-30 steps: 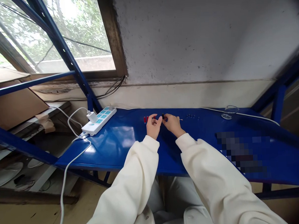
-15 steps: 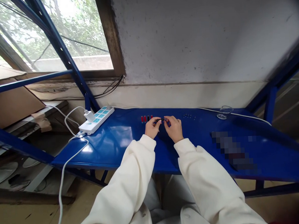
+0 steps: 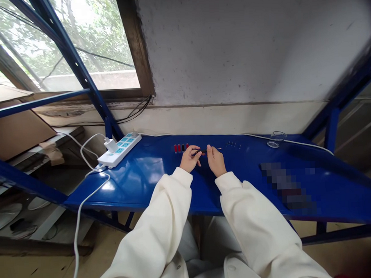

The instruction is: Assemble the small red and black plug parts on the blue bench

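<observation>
Above the blue table, my left hand pinches one end of a slim dark rod-like object. My right hand closes on its other end, thumb along the top. The fingers cover much of the object, so its exact kind is unclear. A thin light tip pokes out past the right hand. Just behind my left hand stand several small red cylinders in a row, with a black cylinder among them. Several tiny metallic pieces lie to the right of my right hand.
A white power strip with a plug and cable sits at the table's left end. Toward the back right is a clear glass cup. A blurred dark item lies on the right of the blue table. Blue frame posts flank both sides.
My right hand has turned and moved its grip along the dark object, its thumb now on top. A thin tip shows beyond it. My left hand stays in nearly the same place.
</observation>
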The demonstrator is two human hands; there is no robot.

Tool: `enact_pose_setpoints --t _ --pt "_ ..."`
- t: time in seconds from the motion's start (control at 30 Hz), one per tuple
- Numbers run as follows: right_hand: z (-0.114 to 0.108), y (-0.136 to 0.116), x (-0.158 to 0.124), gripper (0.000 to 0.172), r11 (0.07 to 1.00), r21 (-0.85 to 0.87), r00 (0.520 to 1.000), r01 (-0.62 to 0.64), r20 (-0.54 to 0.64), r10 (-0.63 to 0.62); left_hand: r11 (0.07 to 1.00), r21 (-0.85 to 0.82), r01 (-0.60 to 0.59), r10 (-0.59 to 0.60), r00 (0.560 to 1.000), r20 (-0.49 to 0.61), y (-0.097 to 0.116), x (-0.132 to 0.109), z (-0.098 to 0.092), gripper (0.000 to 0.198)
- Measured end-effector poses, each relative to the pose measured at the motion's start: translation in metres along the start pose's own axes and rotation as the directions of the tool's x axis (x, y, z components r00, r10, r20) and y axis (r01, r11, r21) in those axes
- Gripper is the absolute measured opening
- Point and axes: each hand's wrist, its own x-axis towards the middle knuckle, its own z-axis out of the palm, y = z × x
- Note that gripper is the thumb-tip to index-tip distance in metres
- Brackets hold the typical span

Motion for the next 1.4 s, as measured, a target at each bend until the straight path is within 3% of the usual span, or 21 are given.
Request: enact_pose_setpoints --t 0.37,0.8,1.03,1.4 --pt "0.0007 -0.0005 0.0003 0.045 0.985 0.167 0.997 0.047 -0.062 -0.037 0.995 0.093 -0.024 0.028 0.999 -0.04 0.0039 -0.0021 0.0 0.033" --pt "0.0025 -0.0013 0.0 0.046 0.963 0.264 0.999 0.049 -0.031 -0.042 0.947 0.314 -0.066 0.098 0.991 -0.086 0.0048 -0.0071 0.0014 0.032" --pt "0.005 0.0 0.0001 0.046 0.962 0.267 0.998 0.058 -0.013 -0.057 0.953 0.302 -0.006 0.035 0.995 -0.093 0.0074 -0.0091 0.0039 0.042" --pt "0.0044 -0.001 -0.0006 0.044 0.96 0.275 0.998 0.042 0.03 -0.052 0.981 0.098 0.168 -0.168 0.986 -0.011 0.0045 -0.0035 0.0013 0.047"
